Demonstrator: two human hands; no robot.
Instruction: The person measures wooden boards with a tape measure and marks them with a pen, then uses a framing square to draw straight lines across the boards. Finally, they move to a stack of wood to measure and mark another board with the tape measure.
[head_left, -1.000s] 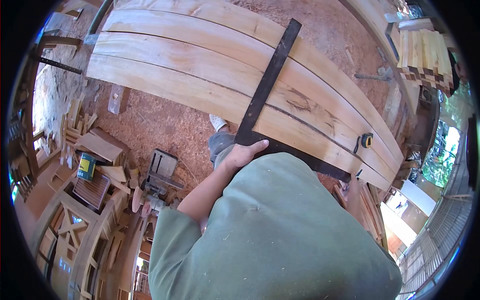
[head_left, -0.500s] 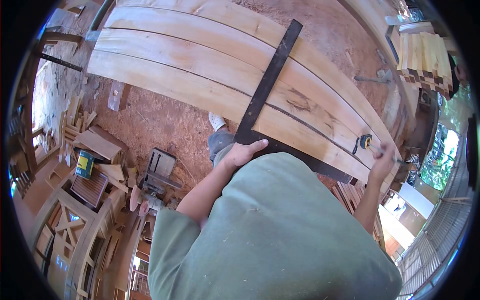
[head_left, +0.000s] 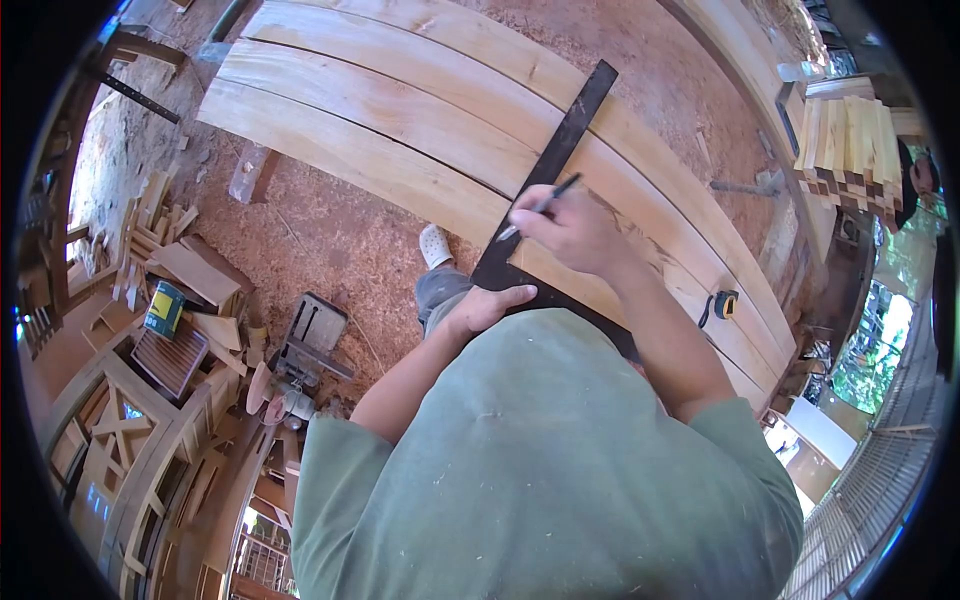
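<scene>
A large dark carpenter's square (head_left: 562, 145) lies across several pale wooden planks (head_left: 380, 172) set side by side. My left hand (head_left: 492, 308) grips the square near its corner, thumb on top and the other fingers mostly hidden. Over the long blade, my right hand (head_left: 572, 232) is closed around a dark pen (head_left: 566, 186), its tip pointing down toward the blade's edge by the nearest plank. A yellow and black tape measure (head_left: 724, 304) rests on the planks to the right, apart from both hands.
Sawdust covers the ground (head_left: 330, 235) around the planks. On the left are a green can (head_left: 165, 309), wood offcuts (head_left: 195, 270) and a machine with a metal table (head_left: 312, 330). A stack of cut wood pieces (head_left: 848, 145) stands at the far right.
My right hand has swung left with the pen, from beside the tape measure to the square's blade. My left hand keeps its hold on the square. The view has shifted slightly.
</scene>
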